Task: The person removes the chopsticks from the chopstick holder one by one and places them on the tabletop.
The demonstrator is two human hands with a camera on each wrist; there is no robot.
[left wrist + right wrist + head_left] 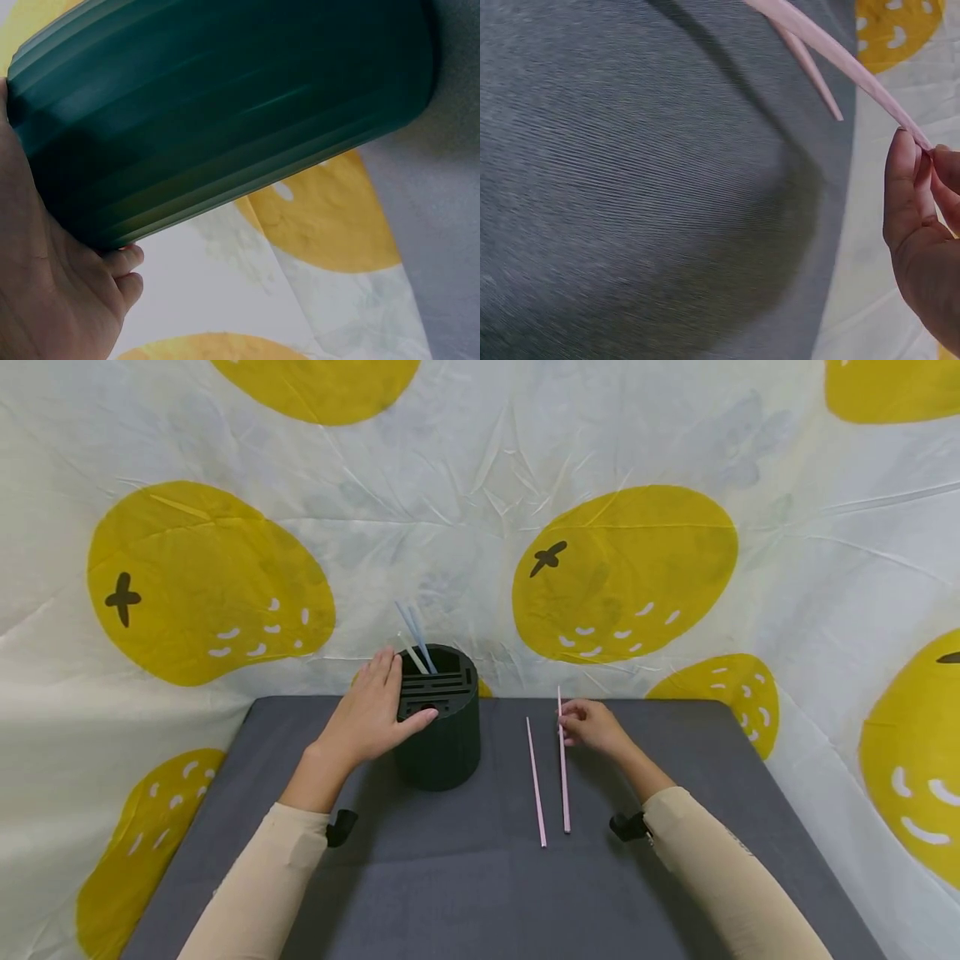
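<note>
A dark green ribbed utensil holder [442, 743], round with a slotted top, stands upright towards the back of the table. My left hand [365, 706] grips its upper left side, the thumb lying across the front rim and the other fingers along the far left side. In the left wrist view that hand [64, 277] bends about the holder's top end. To the right, my right hand [592, 727] pinches a pink chopstick [563, 785] near its far end, between thumb and fingertips. A second pink chopstick [536, 781] lies on the table just left of it.
Blue sticks [420, 631] and a pale stick [412, 653] lean in the open rear part of the holder. Under everything spreads a dark grey tablecloth [465, 893]. Behind the table hangs a white cloth [465, 460] with yellow fruit prints.
</note>
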